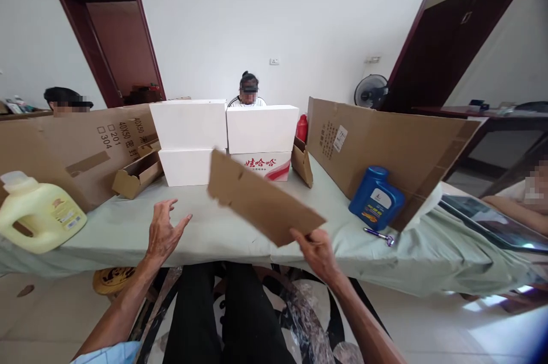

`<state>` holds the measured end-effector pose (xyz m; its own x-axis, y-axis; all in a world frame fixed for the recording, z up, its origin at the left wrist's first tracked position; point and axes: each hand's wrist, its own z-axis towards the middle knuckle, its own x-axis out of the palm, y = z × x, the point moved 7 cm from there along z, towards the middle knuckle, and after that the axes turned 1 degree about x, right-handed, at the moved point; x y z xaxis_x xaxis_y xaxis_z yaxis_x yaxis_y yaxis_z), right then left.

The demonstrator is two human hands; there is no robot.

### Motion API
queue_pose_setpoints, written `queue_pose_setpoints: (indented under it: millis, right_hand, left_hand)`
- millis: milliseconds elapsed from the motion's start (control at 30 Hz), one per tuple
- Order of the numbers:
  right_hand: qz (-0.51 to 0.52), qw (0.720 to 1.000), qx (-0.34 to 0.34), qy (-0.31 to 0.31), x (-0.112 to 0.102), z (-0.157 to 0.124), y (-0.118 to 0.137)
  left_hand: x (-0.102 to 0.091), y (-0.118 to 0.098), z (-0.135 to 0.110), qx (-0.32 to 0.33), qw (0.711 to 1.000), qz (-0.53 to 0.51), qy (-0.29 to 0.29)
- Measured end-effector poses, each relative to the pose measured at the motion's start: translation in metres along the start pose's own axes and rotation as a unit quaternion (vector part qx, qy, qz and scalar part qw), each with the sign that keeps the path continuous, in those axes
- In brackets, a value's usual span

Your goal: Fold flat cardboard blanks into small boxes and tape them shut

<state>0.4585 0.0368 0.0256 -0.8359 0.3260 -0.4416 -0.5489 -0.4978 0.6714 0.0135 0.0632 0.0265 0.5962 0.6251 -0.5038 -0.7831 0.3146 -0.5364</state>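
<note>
My right hand (317, 250) grips a flat brown cardboard piece (263, 201) by its lower right corner. The piece is tilted above the cloth-covered table (192, 224) and partly covers the stacked boxes behind it. Over the table's front edge, my left hand (165, 227) holds nothing, its fingers apart and curved. White boxes stand two high at the back: an upper left box (188, 125), an upper right box (262, 130), a lower left box (186, 168) and a lower right box with red lettering (278, 165).
Large cardboard panels stand left (98, 147) and right (381, 144). Small open cartons (141, 174) flank the boxes. A yellow jug (47, 213) is far left; a blue bottle (377, 198) and a pen (379, 235) lie right. A person (248, 93) sits behind the boxes.
</note>
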Motion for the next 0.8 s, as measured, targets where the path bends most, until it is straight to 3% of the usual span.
queue_pose_setpoints:
  millis: [67, 167, 233, 300, 467, 800]
  right_hand:
    - [-0.076, 0.991, 0.008, -0.114, -0.053, 0.014, -0.015]
    - [-0.195, 0.951, 0.001, -0.241, -0.120, 0.044, -0.038]
    - [-0.250, 0.929, 0.003, -0.272, -0.146, 0.070, -0.058]
    - [-0.283, 0.922, 0.035, -0.262, -0.155, 0.099, -0.084]
    - [-0.321, 0.915, 0.129, -0.206, -0.135, 0.156, -0.149]
    - [-0.367, 0.893, 0.247, -0.088, -0.062, 0.236, -0.230]
  left_hand:
    - [0.012, 0.006, -0.007, -0.003, 0.999, 0.001, 0.054]
    - [0.036, 0.017, -0.022, -0.017, 0.992, -0.009, 0.121]
    - [0.053, 0.024, -0.034, -0.030, 0.988, -0.017, 0.150]
    - [0.070, 0.029, -0.046, -0.047, 0.983, -0.022, 0.176]
    - [0.100, 0.039, -0.077, -0.055, 0.973, -0.028, 0.221]
    - [0.110, 0.058, -0.101, 0.006, 0.987, -0.008, 0.161]
